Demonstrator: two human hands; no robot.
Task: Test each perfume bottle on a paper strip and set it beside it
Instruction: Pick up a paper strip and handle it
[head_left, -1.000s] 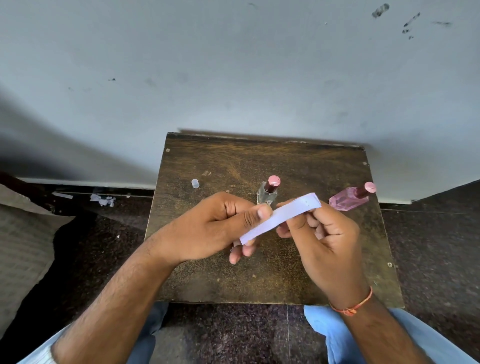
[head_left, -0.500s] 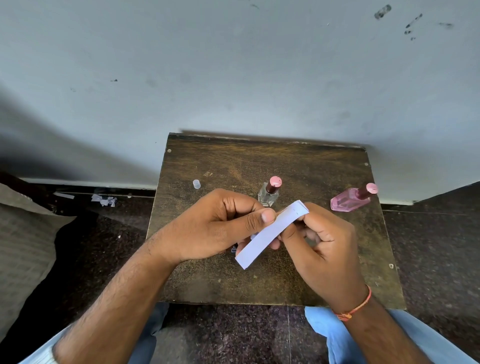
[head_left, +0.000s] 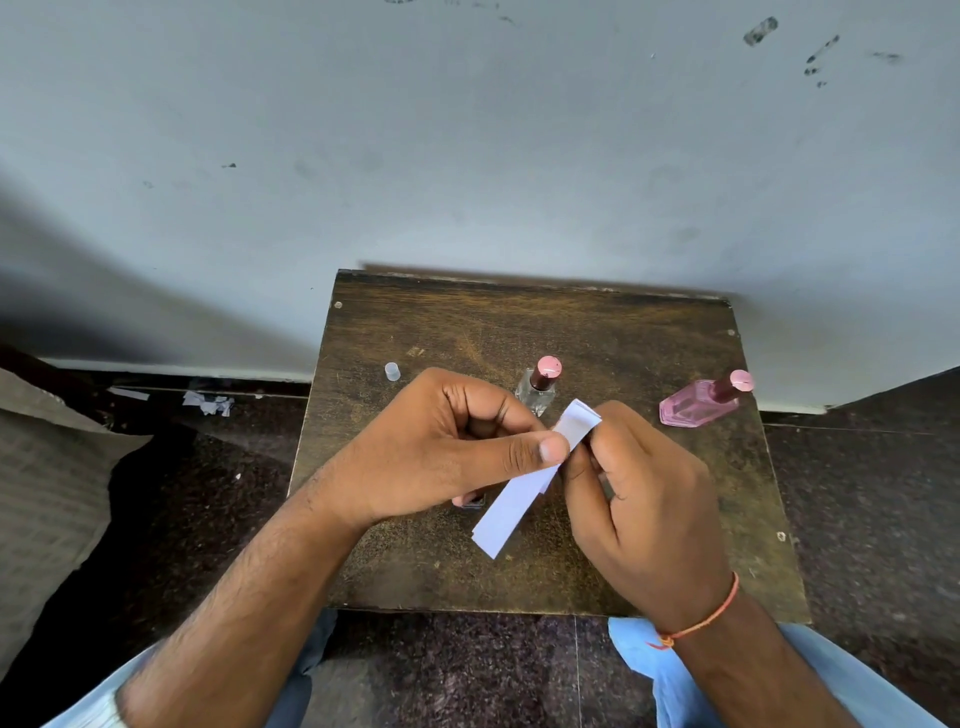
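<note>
Cushion fabric (head_left: 47, 499) fills the far left edge, and white paper scraps (head_left: 208, 402) lie on the dark speckled floor (head_left: 857, 493) by the wall base at about 9 o'clock from the counter. The counter (head_left: 597, 332) is a small dark wooden top pushed against the pale wall (head_left: 467, 130). Near its 10 o'clock corner stands a tiny clear cap (head_left: 392, 372), apart from everything else. The left hand (head_left: 441, 452) hovers over the counter's middle, fingers curled, thumb extended and pressing a white paper strip (head_left: 514, 506) against the curled fingers; something small and dark peeks out beneath this hand, too hidden to identify. The strip slants from an upper end at about 1 o'clock, where a second layer seems to overlap it, down to a free end at 7 o'clock above the wood. Just behind the hands, at 12 o'clock from the strip, a clear perfume bottle (head_left: 536, 393) with a pink cap stands upright on the counter. The right hand (head_left: 639, 499) pinches the strip's upper end with curled fingers, its thumb close to the left thumb; an orange thread (head_left: 701, 618) circles that wrist. At 3 o'clock on the counter, near its right edge, a pink perfume bottle (head_left: 693, 408) stands well apart from the hands.
</note>
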